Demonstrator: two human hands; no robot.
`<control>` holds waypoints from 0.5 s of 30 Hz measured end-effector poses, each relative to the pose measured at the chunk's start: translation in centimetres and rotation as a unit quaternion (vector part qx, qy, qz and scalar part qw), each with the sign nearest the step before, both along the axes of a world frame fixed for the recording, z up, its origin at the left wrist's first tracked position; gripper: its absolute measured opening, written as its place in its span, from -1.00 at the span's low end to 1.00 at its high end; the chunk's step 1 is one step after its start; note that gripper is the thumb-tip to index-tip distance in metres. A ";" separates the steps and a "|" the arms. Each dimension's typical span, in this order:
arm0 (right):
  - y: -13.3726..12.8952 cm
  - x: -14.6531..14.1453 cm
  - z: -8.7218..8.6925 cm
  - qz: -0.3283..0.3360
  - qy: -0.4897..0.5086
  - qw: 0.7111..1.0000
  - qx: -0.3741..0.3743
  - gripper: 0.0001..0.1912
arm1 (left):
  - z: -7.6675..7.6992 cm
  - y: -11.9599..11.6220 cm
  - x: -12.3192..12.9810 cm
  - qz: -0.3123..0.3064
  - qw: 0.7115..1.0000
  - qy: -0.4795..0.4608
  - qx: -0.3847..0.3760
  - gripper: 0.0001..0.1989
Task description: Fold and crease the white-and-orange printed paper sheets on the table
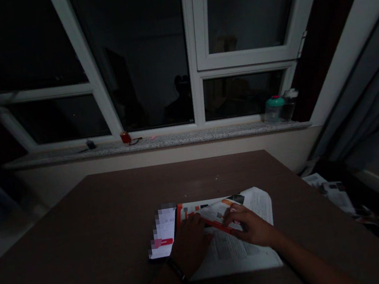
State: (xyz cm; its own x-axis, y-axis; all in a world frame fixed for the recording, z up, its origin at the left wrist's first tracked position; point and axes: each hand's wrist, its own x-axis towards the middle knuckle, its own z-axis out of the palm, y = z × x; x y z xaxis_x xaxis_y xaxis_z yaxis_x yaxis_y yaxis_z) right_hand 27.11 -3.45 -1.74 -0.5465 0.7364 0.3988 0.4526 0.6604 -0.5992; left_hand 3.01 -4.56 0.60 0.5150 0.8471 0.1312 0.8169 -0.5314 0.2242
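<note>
Apparently, the right hand (253,228) pinches a folded paper (236,254) on the table (85,250), with a phone (164,232) at its nine o'clock. The left hand (192,241), half open, rests on the paper; uneven pulling might crease it crookedly.

Obstacle left of paper (226,252): phone (164,232)

The location is a room, apparently in a home. Indicators: curtains (362,89) flank a white-framed window (191,47); two bottles (274,110) stand on the sill (182,139); a table (115,218) stands in front.
</note>
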 end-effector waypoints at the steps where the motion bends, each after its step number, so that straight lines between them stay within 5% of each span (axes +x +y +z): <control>1: 0.0 0.0 0.1 0.002 -0.001 1.000 0.001 -0.85 | 0.0 0.0 0.0 0.000 1.000 0.000 -0.002 -0.71; 15: 0.0 0.0 0.1 0.006 0.003 1.000 0.007 -0.83 | -0.3 0.2 -0.1 -0.001 1.000 0.012 0.010 -0.71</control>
